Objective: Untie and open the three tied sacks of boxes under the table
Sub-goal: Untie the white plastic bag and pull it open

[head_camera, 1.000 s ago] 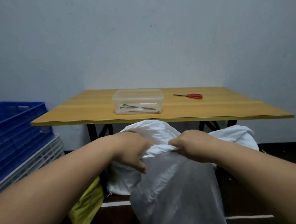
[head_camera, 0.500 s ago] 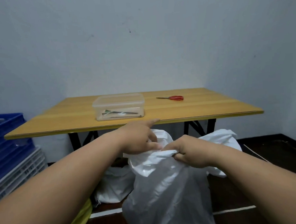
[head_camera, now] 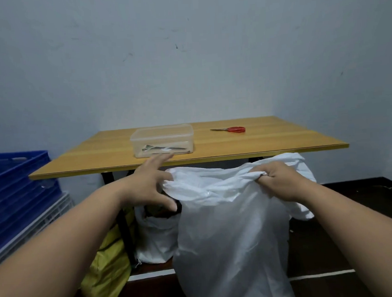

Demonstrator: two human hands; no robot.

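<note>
Under the front edge of the wooden bench (head_camera: 269, 142), a big white sack (head_camera: 231, 232) stands on the dark floor (head_camera: 363, 198), its rumpled top stretched wide between two hands. At the right corner of that top, the right hand (head_camera: 280, 180) is closed round a bunch of the cloth, fingers curled tight. At the left corner the left hand (head_camera: 150, 184) has its fingers spread and mostly straight; the thumb and a fingertip seem to touch the sack's edge, though whether they pinch it cannot be told. Behind it, a smaller white sack (head_camera: 156, 236) sits by the black bench leg (head_camera: 127, 233), with a yellow-green sack (head_camera: 108, 271) slumped just left of that. More white cloth (head_camera: 303, 172) shows behind the right hand. On the bench lie a clear plastic box (head_camera: 162, 140) with some small items inside and red-handled scissors (head_camera: 231, 129), well apart. Blue crates (head_camera: 15, 187) are stacked at the far left on a white crate (head_camera: 42, 222).
</note>
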